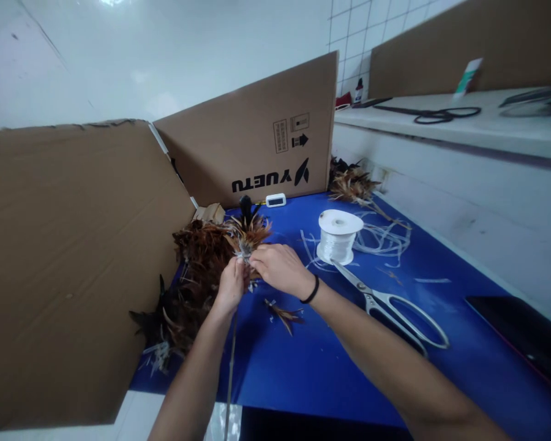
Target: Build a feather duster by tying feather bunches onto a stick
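My left hand (232,285) is closed on the pale bound base of a feather bundle (249,231), left of the spool (336,242). My right hand (282,268) has its fingers bunched at that base; I can't tell exactly what they pinch. The bundle should be light, its plumes soft and easily creased, so I'd grip the stiffer base and leave the tips free. Scissors (362,286) lie on the desk (303,367), just on the spool's near side.
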`<state>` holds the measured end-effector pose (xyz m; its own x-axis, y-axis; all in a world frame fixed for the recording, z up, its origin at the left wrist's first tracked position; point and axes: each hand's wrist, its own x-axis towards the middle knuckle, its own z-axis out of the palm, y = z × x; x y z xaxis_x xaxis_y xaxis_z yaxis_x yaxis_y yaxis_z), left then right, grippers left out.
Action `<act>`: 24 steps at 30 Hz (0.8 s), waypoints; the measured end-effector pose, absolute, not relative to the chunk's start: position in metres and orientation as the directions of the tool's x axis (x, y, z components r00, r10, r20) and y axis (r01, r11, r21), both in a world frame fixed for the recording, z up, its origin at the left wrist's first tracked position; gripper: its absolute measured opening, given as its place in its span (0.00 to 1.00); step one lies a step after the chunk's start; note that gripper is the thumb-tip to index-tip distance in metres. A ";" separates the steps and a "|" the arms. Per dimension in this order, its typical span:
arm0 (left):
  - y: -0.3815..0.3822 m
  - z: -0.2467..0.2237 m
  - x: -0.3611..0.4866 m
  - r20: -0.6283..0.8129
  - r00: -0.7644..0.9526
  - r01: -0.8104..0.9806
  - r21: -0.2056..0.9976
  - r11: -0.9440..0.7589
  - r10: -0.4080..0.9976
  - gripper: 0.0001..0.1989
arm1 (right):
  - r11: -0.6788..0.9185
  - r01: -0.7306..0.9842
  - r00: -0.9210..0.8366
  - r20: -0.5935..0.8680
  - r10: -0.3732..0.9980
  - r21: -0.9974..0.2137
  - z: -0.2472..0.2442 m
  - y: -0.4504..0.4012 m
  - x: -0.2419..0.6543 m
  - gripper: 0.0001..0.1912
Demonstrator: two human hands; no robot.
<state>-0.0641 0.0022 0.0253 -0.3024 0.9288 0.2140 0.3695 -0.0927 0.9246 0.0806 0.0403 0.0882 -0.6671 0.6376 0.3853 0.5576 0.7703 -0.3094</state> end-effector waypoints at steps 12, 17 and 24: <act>-0.010 0.037 -0.054 0.144 -0.048 0.870 0.492 -0.029 0.988 0.10 | 0.905 0.405 -0.889 0.284 0.358 0.128 0.131 0.047 0.122 0.10; -0.026 0.046 -0.065 0.091 0.016 0.976 0.216 -0.035 0.996 0.11 | 0.921 0.367 -0.902 0.290 0.319 0.130 0.132 0.044 0.125 0.10; -0.046 0.079 -0.089 0.048 -0.090 0.972 -0.213 0.098 0.995 0.14 | 0.927 0.371 -0.866 0.383 0.321 0.062 0.108 0.046 0.119 0.10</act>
